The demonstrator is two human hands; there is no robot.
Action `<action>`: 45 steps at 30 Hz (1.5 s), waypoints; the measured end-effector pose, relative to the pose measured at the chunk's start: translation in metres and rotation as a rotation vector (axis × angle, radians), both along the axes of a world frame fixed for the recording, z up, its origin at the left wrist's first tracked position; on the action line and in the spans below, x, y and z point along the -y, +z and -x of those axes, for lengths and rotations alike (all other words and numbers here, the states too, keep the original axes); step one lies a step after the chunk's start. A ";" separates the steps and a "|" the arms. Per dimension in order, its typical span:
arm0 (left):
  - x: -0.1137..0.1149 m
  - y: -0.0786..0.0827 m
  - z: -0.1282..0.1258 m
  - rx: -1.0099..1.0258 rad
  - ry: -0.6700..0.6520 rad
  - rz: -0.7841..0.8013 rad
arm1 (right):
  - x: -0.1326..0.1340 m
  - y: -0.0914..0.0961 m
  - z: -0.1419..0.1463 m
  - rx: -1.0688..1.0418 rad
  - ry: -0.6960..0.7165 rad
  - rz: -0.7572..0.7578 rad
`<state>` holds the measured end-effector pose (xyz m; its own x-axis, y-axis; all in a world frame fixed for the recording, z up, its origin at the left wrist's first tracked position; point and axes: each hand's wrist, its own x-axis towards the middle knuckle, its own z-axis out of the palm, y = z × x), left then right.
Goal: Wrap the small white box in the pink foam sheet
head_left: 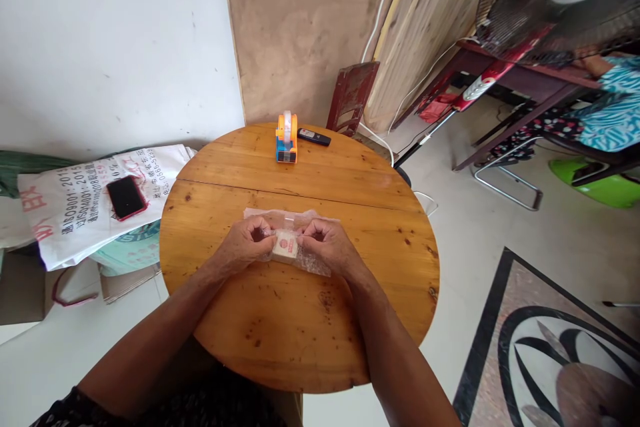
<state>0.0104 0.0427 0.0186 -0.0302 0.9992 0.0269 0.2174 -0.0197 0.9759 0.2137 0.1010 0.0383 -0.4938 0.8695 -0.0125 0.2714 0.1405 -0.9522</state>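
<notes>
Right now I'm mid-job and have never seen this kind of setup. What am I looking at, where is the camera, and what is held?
There is no machine here: these are a person's two bare hands, seen from one camera worn on the head, looking forward and down. The left hand and right hand meet over a round wooden table, both pinching a clear plastic wrap around a small white packet with a red mark. At the table's far edge stand an orange and blue tape dispenser and, beside it, a small dark device. Off the table to the left, a red-edged phone lies on a printed white sack.
</notes>
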 end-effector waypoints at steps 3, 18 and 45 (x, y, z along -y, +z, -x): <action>0.000 0.001 0.000 -0.004 0.002 0.006 | 0.000 0.000 0.000 0.002 -0.006 0.016; 0.003 -0.003 0.001 0.042 -0.050 0.022 | 0.002 0.003 0.004 -0.039 0.061 -0.004; 0.004 0.004 -0.004 0.095 -0.041 0.121 | 0.002 0.006 0.002 -0.015 0.232 -0.346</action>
